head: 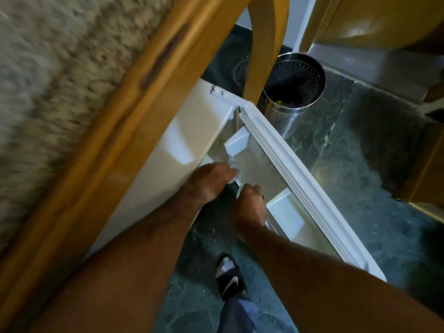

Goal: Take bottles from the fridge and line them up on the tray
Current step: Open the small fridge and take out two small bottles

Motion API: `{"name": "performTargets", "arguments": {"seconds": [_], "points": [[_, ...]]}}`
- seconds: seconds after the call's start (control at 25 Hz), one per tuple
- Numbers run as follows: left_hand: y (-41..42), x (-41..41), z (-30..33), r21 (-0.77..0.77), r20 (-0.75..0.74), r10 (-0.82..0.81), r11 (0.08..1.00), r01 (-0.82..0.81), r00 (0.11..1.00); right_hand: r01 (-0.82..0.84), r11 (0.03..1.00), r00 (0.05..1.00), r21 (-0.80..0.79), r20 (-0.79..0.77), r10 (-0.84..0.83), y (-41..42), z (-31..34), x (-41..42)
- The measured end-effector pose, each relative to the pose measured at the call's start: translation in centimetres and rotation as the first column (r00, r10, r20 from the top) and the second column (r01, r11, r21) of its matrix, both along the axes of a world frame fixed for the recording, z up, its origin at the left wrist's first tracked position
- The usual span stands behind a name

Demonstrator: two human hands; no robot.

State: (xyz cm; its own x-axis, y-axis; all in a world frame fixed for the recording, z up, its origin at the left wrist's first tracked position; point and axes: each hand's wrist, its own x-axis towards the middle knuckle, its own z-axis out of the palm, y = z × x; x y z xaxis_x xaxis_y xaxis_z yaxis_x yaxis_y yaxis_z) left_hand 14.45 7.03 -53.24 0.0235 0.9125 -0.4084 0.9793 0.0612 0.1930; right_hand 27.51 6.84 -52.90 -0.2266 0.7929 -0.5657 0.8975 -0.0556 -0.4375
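Bottles are hard to make out: clear blurred shapes (236, 175) show only between the hands. Right hand (251, 205) curls around one; left hand (211, 181) touches another, grip unclear. Beyond them, the white fridge (153, 179) door (310, 188) stands open, then a perforated steel bin (292, 97).

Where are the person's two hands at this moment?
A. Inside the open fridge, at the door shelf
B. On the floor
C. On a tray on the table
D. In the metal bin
A: the left hand and the right hand both reach into the open fridge beside its door.
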Motion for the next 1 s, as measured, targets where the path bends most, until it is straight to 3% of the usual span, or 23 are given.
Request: {"name": "performTargets", "arguments": {"seconds": [0.24,0.36,0.52,0.76,0.84,1.0], "points": [[-4.7,2.3,7.5,0.314,0.200,0.029,0.945,-0.092,0.979,-0.048,0.998,0.989,-0.043,-0.144,0.041,-4.6,7.0,3.9],[-5.7,4.4,10.7,0.282,0.101,-0.044,0.959,0.013,0.994,-0.153,0.988,0.977,-0.004,-0.149,0.151,-4.8,11.3,6.6],[-4.6,6.6,16.9,0.281,0.098,-0.052,0.960,0.022,0.994,-0.262,0.964,0.957,0.037,-0.119,0.265,-1.5,18.6,9.7],[0.9,7.9,28.0,0.349,-0.001,-0.135,0.929,0.127,0.991,-0.132,0.976,0.974,0.173,-0.158,0.160,6.0,30.4,16.1],[3.6,8.7,29.6,0.364,-0.030,-0.155,0.918,0.155,0.987,-0.065,0.973,0.974,0.221,-0.196,0.110,8.4,32.2,17.9],[8.4,11.8,27.9,0.381,-0.023,-0.188,0.906,0.183,0.982,-0.151,0.942,0.980,0.300,-0.081,0.183,12.2,30.7,19.6]]}}
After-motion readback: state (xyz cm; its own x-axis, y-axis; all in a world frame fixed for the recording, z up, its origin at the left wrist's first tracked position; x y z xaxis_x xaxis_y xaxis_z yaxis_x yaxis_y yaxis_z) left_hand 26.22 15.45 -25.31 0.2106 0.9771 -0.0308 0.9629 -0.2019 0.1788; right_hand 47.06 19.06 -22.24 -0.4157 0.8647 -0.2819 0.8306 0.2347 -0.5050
